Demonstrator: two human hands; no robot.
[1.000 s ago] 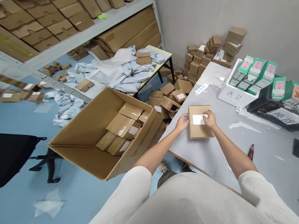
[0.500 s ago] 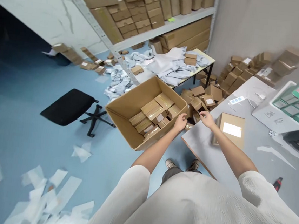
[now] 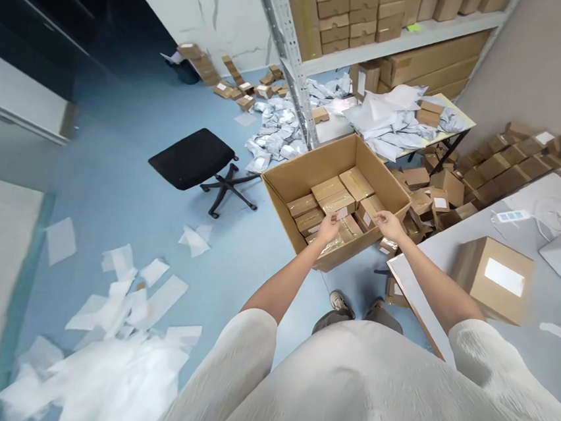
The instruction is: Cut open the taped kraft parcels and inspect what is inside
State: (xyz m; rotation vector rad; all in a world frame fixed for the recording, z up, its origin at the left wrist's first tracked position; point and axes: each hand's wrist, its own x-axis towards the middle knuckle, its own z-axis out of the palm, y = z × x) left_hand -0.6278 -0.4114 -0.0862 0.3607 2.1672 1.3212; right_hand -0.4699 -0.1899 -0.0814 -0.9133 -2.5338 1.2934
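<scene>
A large open carton stands in front of me, with several small taped boxes packed inside. My left hand is over the near side of the carton, next to a small box with a white label. Its fingers are loosely bent, and nothing shows in them. Above the carton's right wall is my right hand, fingers pointing left toward another labelled box. That hand also looks loosely open. Whether either hand touches a box is hard to tell.
A grey table at right bears a closed box with a white label. Behind it, small boxes are piled. A black chair and scattered paper sheets are at left. A metal shelf post rises behind the carton.
My view has turned left, so the carton sits more centrally. My hands have moved from the gap between carton and table to above the carton, the left one now over its boxes.
</scene>
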